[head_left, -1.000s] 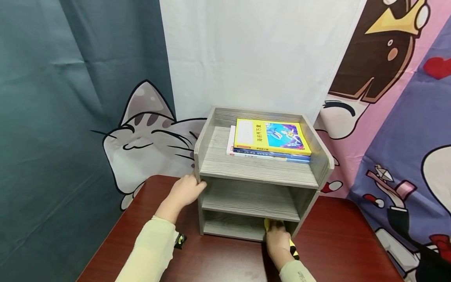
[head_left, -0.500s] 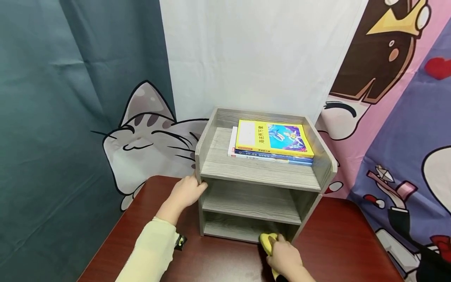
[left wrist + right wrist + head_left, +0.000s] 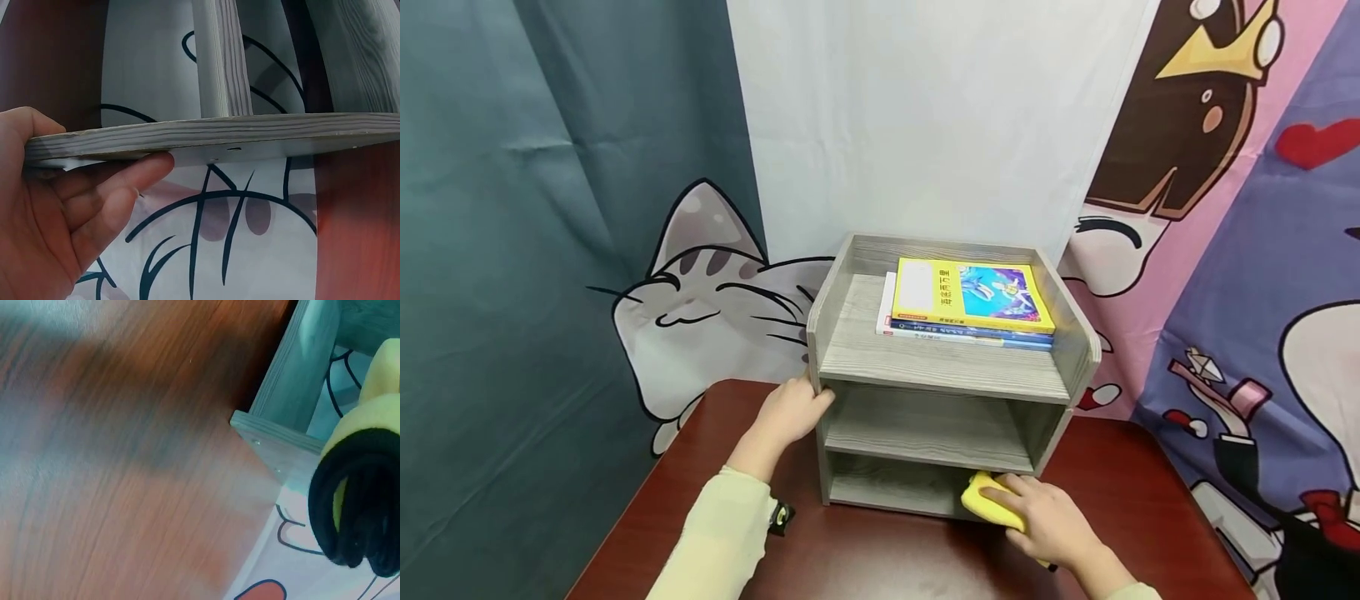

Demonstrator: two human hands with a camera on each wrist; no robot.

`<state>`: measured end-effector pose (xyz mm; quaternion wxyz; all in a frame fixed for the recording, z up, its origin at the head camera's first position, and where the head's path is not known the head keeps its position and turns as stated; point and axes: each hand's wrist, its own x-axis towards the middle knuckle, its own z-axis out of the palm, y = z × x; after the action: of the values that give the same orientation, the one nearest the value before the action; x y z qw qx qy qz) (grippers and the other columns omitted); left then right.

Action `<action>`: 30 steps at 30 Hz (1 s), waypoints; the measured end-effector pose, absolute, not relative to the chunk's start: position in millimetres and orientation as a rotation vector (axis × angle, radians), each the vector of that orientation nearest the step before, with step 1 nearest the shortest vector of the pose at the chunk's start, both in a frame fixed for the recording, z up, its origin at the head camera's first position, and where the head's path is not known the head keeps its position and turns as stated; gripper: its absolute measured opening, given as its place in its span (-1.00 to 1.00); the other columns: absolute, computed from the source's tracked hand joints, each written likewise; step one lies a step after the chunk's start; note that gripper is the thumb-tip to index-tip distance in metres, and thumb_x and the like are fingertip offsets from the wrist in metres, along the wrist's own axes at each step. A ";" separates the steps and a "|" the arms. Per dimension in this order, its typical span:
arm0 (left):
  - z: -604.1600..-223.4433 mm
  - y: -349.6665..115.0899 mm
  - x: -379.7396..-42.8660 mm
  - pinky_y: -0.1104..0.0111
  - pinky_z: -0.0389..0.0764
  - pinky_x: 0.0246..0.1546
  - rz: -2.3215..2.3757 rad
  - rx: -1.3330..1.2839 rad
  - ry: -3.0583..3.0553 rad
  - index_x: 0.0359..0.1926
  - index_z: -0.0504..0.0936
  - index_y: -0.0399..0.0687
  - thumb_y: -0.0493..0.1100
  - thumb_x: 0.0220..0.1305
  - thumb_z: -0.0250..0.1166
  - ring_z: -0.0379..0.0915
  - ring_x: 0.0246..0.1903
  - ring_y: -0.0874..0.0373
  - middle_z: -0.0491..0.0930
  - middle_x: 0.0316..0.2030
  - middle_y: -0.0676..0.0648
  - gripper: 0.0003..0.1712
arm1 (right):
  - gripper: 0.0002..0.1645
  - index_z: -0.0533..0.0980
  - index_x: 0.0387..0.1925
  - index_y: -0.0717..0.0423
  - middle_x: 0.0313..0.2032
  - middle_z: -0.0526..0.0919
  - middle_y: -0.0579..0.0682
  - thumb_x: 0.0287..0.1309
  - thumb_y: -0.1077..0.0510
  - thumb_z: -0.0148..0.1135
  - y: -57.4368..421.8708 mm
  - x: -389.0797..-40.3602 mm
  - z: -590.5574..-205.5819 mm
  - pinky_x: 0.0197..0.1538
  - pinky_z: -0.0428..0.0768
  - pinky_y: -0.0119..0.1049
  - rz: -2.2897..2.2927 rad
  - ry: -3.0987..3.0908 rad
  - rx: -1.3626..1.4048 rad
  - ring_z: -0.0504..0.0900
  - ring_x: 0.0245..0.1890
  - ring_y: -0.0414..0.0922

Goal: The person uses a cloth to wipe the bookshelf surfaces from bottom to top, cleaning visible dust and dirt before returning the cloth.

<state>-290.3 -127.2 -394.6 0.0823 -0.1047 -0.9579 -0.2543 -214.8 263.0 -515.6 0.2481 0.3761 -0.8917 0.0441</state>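
A small grey wood-grain desk shelf (image 3: 925, 425) stands on the table. My left hand (image 3: 792, 410) grips the front edge of its left side panel; in the left wrist view the thumb lies on one face of the panel (image 3: 250, 131) and the fingers on the other. My right hand (image 3: 1048, 517) holds a folded yellow cloth (image 3: 988, 500) at the lower right front of the shelf. Black folded ends of the cloth (image 3: 356, 419) show in the right wrist view, where the hand itself is out of sight.
Several thin books lie stacked on the top shelf, a yellow one (image 3: 970, 292) uppermost. The dark red table (image 3: 850, 558) reaches out on both sides of the shelf. Behind hangs a white curtain (image 3: 925, 125), with cartoon-printed cloth at left and right.
My right hand has drawn the yellow cloth out of the bottom compartment, then raised it and shifted it right, beside the shelf's front right edge. The left hand has kept its grip.
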 end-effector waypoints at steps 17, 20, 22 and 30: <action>-398.3 -121.2 -289.0 0.00 0.45 -0.32 -0.755 -0.327 -2.857 0.00 0.47 -0.24 -0.03 0.20 0.07 0.53 -0.34 -0.12 0.61 -0.28 -0.26 -0.56 | -0.32 0.53 0.04 -0.07 -0.07 0.50 0.06 -0.33 0.04 0.20 224.2 -207.1 -453.7 -0.64 0.45 -0.15 0.221 -2.348 0.473 0.50 -0.31 -0.01; -401.9 -119.6 -289.6 0.01 0.46 -0.35 -0.750 -0.339 -2.854 0.00 0.47 -0.23 -0.03 0.19 0.08 0.54 -0.37 -0.11 0.61 -0.31 -0.25 -0.56 | -0.26 0.51 0.04 0.10 -0.06 0.46 0.20 -0.38 0.06 0.36 213.5 -207.3 -451.9 -0.66 0.46 -0.07 0.101 -2.484 0.270 0.49 -0.34 0.12; -401.4 -119.0 -289.4 0.00 0.46 -0.36 -0.742 -0.338 -2.836 -0.02 0.48 -0.22 -0.04 0.18 0.09 0.54 -0.37 -0.12 0.62 -0.32 -0.24 -0.58 | -0.19 0.48 0.05 0.21 -0.04 0.43 0.27 -0.42 0.09 0.43 205.7 -206.1 -452.9 -0.71 0.44 -0.02 0.033 -2.554 0.160 0.48 -0.40 0.18; -394.9 -123.3 -286.7 0.02 0.46 -0.37 -0.740 -0.324 -2.807 -0.04 0.49 -0.21 -0.05 0.18 0.08 0.54 -0.41 -0.10 0.62 -0.30 -0.24 -0.60 | -0.18 0.36 0.07 0.38 -0.08 0.41 0.36 -0.30 0.05 0.33 190.6 -220.8 -443.2 -0.59 0.47 0.05 0.133 -2.792 0.020 0.48 -0.61 0.18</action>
<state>-286.7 -123.3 -394.9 0.1101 -0.1103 -0.9551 -0.2519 -220.8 190.6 -443.2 0.1725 0.0071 -0.9839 0.0469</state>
